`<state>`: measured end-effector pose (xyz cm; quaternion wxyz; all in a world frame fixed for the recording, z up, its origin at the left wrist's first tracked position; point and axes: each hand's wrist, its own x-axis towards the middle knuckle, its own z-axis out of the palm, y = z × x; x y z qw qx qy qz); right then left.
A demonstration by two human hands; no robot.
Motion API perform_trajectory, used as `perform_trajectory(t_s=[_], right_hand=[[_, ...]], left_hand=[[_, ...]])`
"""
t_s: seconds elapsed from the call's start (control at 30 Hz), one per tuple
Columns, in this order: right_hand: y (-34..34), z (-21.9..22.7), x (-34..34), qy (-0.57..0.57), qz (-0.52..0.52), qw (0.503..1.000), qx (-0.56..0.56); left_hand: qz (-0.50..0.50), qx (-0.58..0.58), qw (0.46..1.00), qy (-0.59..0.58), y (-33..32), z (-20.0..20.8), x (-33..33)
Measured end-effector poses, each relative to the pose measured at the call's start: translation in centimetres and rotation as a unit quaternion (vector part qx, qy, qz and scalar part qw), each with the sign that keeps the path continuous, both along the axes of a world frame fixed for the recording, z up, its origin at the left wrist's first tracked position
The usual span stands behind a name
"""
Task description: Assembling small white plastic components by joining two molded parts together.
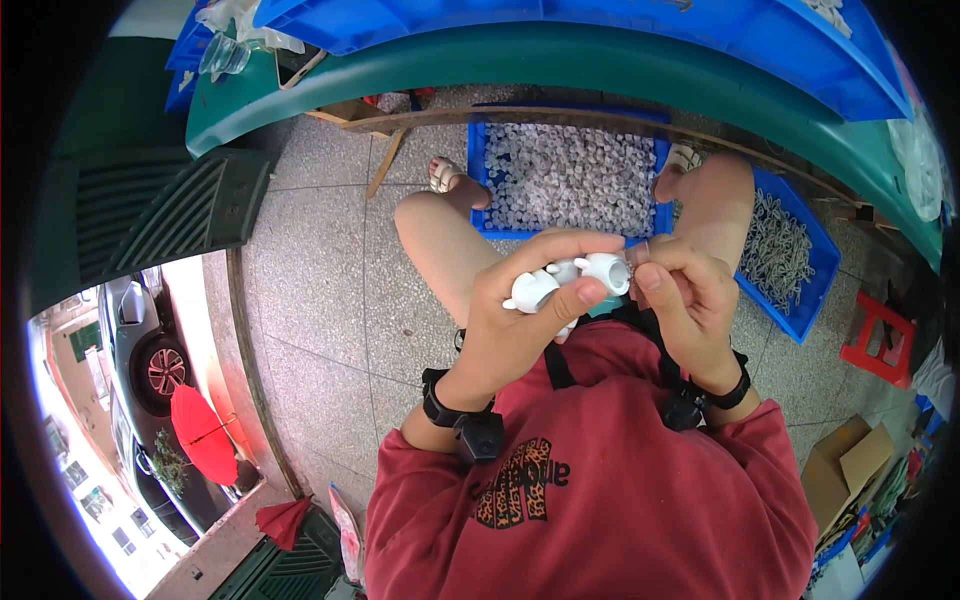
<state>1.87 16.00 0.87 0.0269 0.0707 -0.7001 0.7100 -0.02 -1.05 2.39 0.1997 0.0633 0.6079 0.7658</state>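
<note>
My left hand (497,330) is closed around several small white hollow pieces (530,290), each with rounded bumps and a round opening. One white piece (598,266) sits between its thumb and fingers, its opening facing right. At that opening my right hand (697,300) pinches a small clear plastic piece (638,256) between thumb and forefinger. The two hands are almost touching above my lap. Whether the clear piece is inside the opening or just beside it, I cannot tell.
Between my feet a blue tray (478,160) holds many small clear plastic pieces. Another blue tray (822,275), right, holds metal clip-like parts. Ahead stands a green table (420,75) bearing blue bins (600,22). A red stool (880,340) and cardboard box (845,465) are at right.
</note>
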Motion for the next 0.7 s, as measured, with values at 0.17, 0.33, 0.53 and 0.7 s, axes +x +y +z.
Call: perform_trajectory(t_s=[0.17,0.33,0.53,0.7], right_hand=[[-0.2,0.0,0.0,0.048,-0.019,0.998,0.043],[-0.3,-0.1,-0.1,0.095,-0.037,0.991,0.087],[-0.3,-0.5,0.1,0.042,-0.004,0.998,0.045],[-0.3,-0.9,0.1,0.154,-0.052,0.986,-0.033]], left_hand=[[0.000,-0.009,1.000,-0.009,0.0,0.3,0.1],[0.004,-0.024,1.000,-0.001,0.0,0.4,0.1],[0.030,-0.032,0.999,0.019,0.2,0.0,0.4],[0.012,0.016,0.998,-0.054,0.3,-0.6,0.3]])
